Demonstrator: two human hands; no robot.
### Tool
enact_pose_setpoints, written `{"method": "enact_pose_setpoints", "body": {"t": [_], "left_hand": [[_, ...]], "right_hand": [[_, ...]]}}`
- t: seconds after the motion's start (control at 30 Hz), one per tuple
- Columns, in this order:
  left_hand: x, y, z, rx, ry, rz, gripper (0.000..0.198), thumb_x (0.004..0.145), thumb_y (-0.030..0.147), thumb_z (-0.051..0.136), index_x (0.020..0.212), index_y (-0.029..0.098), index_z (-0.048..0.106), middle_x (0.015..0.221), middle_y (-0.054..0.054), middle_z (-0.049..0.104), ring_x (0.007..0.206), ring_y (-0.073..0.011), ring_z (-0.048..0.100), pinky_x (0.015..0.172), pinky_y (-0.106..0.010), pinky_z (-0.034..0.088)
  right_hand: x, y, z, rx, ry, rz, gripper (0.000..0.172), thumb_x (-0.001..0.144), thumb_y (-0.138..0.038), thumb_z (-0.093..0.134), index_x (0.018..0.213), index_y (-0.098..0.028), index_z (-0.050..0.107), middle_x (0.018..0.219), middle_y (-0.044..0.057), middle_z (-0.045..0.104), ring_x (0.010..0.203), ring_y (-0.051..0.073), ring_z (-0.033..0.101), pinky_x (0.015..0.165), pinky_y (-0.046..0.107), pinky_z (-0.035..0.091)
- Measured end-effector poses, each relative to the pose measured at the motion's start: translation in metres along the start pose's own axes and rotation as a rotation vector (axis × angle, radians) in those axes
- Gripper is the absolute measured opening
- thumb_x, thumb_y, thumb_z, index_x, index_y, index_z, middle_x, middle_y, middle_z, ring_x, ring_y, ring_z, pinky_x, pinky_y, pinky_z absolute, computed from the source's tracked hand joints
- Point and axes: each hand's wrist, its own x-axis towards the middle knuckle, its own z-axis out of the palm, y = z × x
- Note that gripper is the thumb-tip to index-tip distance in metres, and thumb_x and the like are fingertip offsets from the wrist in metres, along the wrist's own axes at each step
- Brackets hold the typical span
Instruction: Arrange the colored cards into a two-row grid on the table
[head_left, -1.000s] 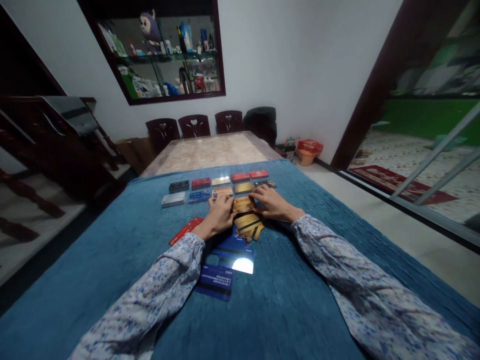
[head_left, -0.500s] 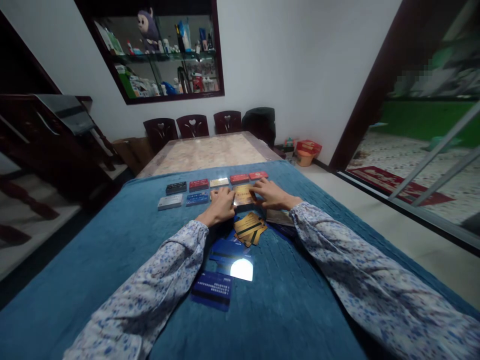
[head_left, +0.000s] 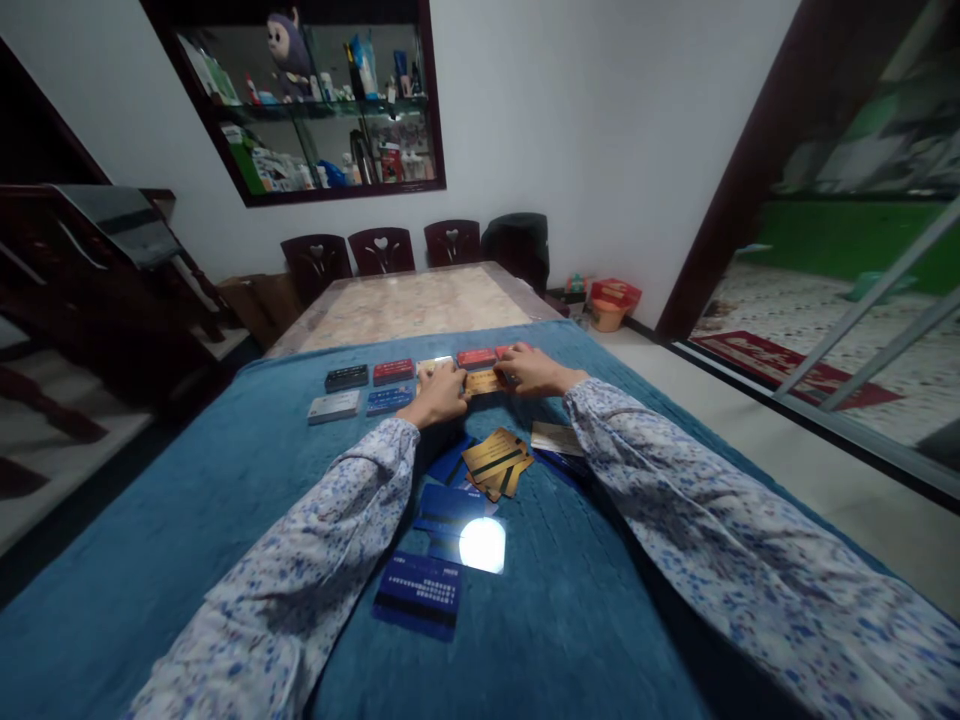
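Observation:
Between my two hands lies a gold card stack (head_left: 484, 381), in the near row of stacks. My left hand (head_left: 439, 393) grips its left edge with the fingers, and my right hand (head_left: 534, 371) grips the right edge. Just beyond are a white-gold stack (head_left: 435, 363) and a red stack (head_left: 477, 357), with another red stack partly behind my right fingers. Left of my hands sit a blue stack (head_left: 389, 400) and a silver stack (head_left: 334, 406). Closer to me, loose gold cards (head_left: 496, 460) overlap in a fan.
Loose blue cards (head_left: 418, 595) lie at the front, one catching a bright glare. A pale card (head_left: 555, 438) rests on dark blue cards by my right sleeve. A black stack (head_left: 346, 377) and a dark red stack (head_left: 394, 372) stand at the far left on the blue cloth (head_left: 225, 480).
Both hands have moved slightly forward with the gold cards, which now sit close to the back row. The pale card by my right sleeve shows more fully.

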Motion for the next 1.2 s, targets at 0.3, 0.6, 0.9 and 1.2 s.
{"method": "enact_pose_setpoints", "body": {"t": [0.3,0.6,0.9,1.2], "left_hand": [[0.021,-0.001,0.002,0.034,-0.017,-0.003,0.025,0.084,0.022,0.058,0.107,0.020,0.067,0.128,-0.015,0.060,0.124,-0.0371,0.047,0.101,-0.059,0.036],[0.034,-0.004,0.010,0.068,-0.077,-0.020,0.029,0.081,0.019,0.056,0.108,0.017,0.069,0.128,-0.019,0.061,0.125,-0.0385,0.048,0.100,-0.061,0.038],[0.042,-0.015,0.019,0.050,-0.135,-0.010,0.027,0.079,0.018,0.056,0.102,0.018,0.068,0.121,-0.016,0.066,0.124,-0.0380,0.049,0.103,-0.067,0.036],[0.046,-0.018,0.023,0.052,-0.150,-0.004,0.024,0.081,0.020,0.056,0.102,0.020,0.068,0.125,-0.014,0.065,0.126,-0.0374,0.047,0.105,-0.067,0.037]], "right_hand": [[0.023,0.019,0.010,-0.039,-0.034,0.013,0.036,0.082,-0.028,0.062,0.116,-0.023,0.073,0.129,0.017,0.065,0.115,0.036,0.050,0.082,0.046,0.047],[0.035,0.026,0.019,-0.054,-0.051,0.004,0.031,0.079,-0.027,0.064,0.107,-0.023,0.077,0.121,0.016,0.070,0.106,0.033,0.054,0.083,0.044,0.048],[0.041,0.024,0.018,-0.015,-0.079,-0.011,0.022,0.077,-0.026,0.064,0.095,-0.026,0.078,0.106,0.013,0.075,0.100,0.032,0.057,0.089,0.047,0.045],[0.040,0.014,0.005,-0.057,-0.204,0.011,0.030,0.079,-0.025,0.061,0.104,-0.024,0.077,0.107,0.011,0.075,0.102,0.031,0.060,0.091,0.042,0.044]]}}
